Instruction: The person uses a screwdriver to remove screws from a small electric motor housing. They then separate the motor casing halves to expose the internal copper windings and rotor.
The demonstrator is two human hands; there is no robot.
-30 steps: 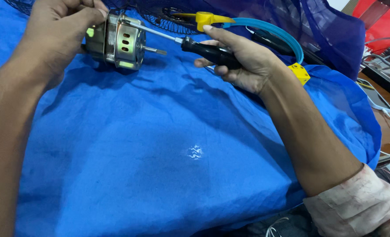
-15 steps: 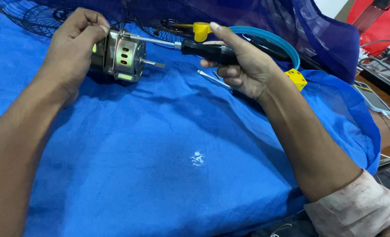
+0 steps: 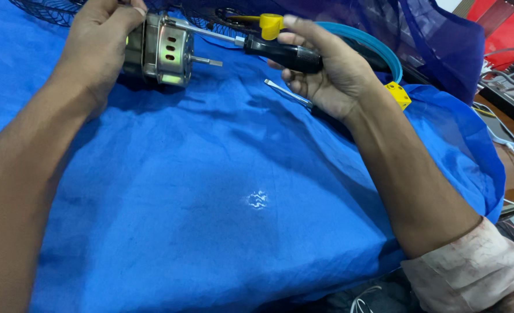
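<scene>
motor (image 3: pixel 161 49) ribbed metal, left hand (image 3: pixel 97 43) | screwdriver (image 3: pixel 268 51) black grip, right hand (image 3: pixel 332 75)

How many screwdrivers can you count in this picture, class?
2: one black-handled screwdriver in the right hand, tip at the motor; a second screwdriver lies under that hand, handle hidden.

At upper left of the frame, the left hand (image 3: pixel 97 43) grips a silver metal motor (image 3: pixel 161 51). The right hand (image 3: pixel 326 75) holds a black-handled screwdriver (image 3: pixel 251 43) against it, above blue cloth (image 3: pixel 210 203).
</scene>
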